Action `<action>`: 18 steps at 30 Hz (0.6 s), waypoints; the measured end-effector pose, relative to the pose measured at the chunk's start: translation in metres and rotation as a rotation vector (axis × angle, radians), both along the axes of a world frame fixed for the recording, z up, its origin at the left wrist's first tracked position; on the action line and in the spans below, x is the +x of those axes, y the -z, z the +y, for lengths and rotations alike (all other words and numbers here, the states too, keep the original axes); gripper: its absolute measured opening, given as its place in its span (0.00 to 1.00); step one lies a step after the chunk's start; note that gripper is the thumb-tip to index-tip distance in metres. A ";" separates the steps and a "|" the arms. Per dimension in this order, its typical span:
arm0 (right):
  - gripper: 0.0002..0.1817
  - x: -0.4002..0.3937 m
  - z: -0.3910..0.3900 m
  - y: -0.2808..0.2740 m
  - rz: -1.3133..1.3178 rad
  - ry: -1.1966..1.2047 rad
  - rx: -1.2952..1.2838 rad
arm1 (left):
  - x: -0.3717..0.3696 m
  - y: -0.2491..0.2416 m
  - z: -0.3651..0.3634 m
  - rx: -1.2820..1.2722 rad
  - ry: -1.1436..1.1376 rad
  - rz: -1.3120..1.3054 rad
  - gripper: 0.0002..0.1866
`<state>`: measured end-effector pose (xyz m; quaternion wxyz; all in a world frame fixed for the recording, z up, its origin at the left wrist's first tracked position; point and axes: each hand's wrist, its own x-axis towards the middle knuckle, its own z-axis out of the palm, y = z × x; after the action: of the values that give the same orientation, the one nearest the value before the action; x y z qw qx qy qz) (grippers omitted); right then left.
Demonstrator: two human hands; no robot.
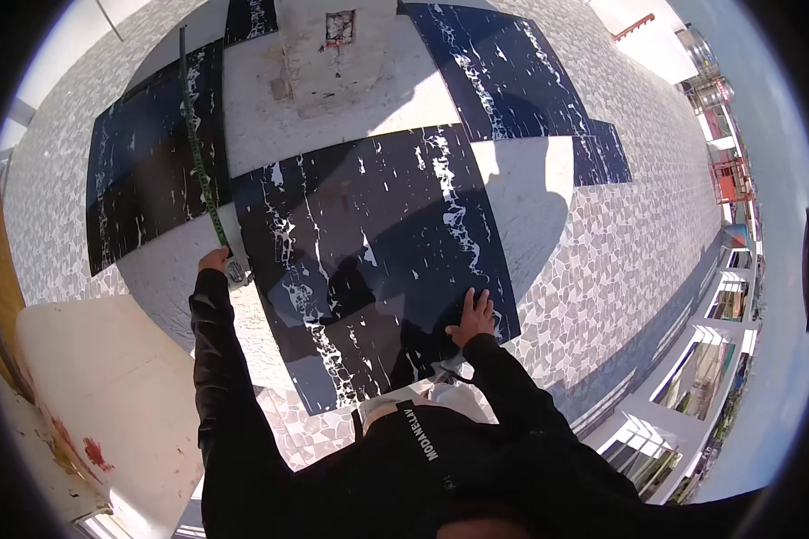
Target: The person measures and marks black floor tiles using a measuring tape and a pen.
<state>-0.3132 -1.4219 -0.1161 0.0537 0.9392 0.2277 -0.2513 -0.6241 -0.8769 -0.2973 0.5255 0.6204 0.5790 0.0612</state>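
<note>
My left hand (214, 260) is closed at the near end of a green tape measure (195, 148). Its blade runs away from me over a dark slab on the left, and a small round grey object (235, 271) shows beside the fingers. Flat on the near right part of a large glossy black slab with white streaks (377, 242) lies my right hand (474, 317), fingers spread. The slab reflects a dark silhouette and rests on a pale surface (333, 99).
More dark streaked slabs lie at the left (153, 162) and far right (503, 76). A pale block (337, 54) with a square hole stands at the back. A stained off-white panel (108, 404) is near left. A white railing (683, 386) borders the right.
</note>
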 end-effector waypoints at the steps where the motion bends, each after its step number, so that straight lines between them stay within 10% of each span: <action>1: 0.58 0.002 -0.014 -0.001 -0.031 0.027 0.026 | 0.022 -0.043 -0.010 -0.572 -0.506 -0.461 0.14; 4: 0.56 0.002 -0.008 -0.006 -0.020 -0.008 0.054 | 0.053 -0.119 -0.076 -0.398 -0.492 -0.463 0.09; 10: 0.47 0.025 -0.051 0.002 -0.012 -0.202 0.209 | 0.102 -0.095 -0.300 -0.184 -0.375 -0.565 0.10; 14: 0.27 0.081 -0.134 0.011 0.637 -0.326 0.876 | 0.184 -0.154 -0.514 -0.246 -0.444 -0.503 0.10; 16: 0.20 0.112 -0.194 0.017 0.640 -0.338 0.785 | 0.207 -0.108 -0.575 0.281 -0.087 -0.123 0.09; 18: 0.20 0.149 -0.270 0.033 0.460 -0.479 0.679 | 0.242 -0.090 -0.625 0.186 -0.113 -0.188 0.09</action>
<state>-0.1639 -1.6923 -0.1492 -0.2515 0.7448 0.5131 -0.3445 -0.3820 -1.5014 -0.2074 0.5133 0.6245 0.5531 0.2017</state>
